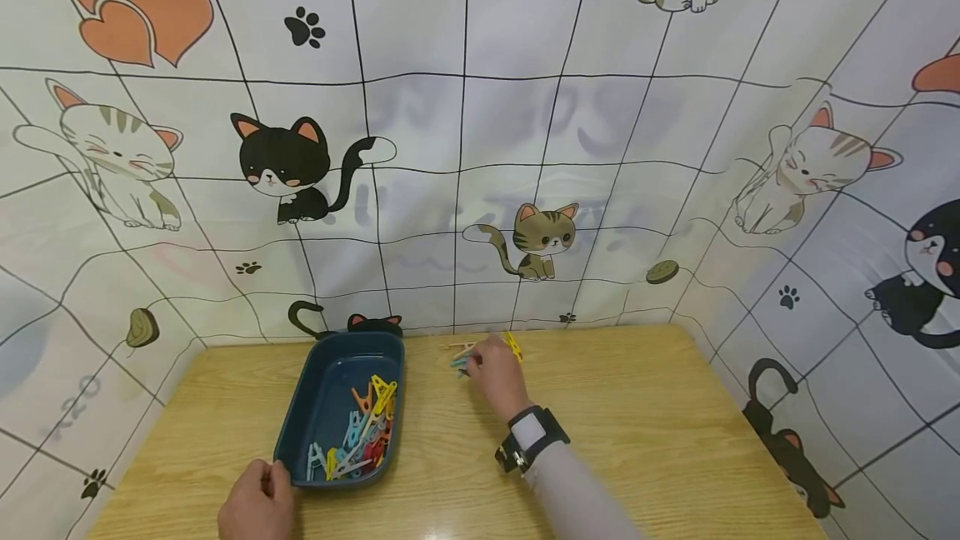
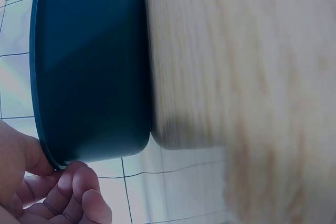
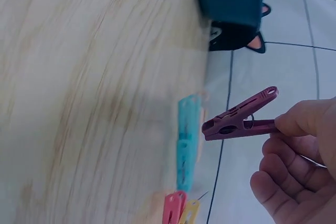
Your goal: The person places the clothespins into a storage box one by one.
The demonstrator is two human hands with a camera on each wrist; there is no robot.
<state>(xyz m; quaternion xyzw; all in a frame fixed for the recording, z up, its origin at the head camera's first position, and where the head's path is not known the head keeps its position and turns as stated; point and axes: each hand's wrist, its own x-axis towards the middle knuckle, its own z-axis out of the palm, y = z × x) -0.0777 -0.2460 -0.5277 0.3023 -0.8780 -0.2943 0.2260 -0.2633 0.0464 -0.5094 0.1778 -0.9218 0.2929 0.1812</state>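
Note:
My left hand (image 1: 258, 500) pinches the near left corner of a dark blue plastic tray (image 1: 330, 369), thumb against the rim in the left wrist view. Inside, toward its near right, lies a pile of mixed-colour clothespins (image 1: 367, 432). Over the back of the table, my right hand (image 1: 498, 375) holds a maroon clothespin (image 3: 239, 120) by one handle between thumb and finger. Just beyond it in the right wrist view are a light blue clothespin (image 3: 186, 145), a pinkish-red clothespin (image 3: 172, 208) and a yellow clothespin (image 3: 189, 212). The head view partly hides this small group behind the right hand.
The wood-grain table (image 1: 600, 423) meets a white cloth backdrop (image 1: 420, 215) with grid lines and cartoon cats along its back and sides. A dark wristband (image 1: 534, 438) sits on the right wrist. The tray stands left of the loose clothespins.

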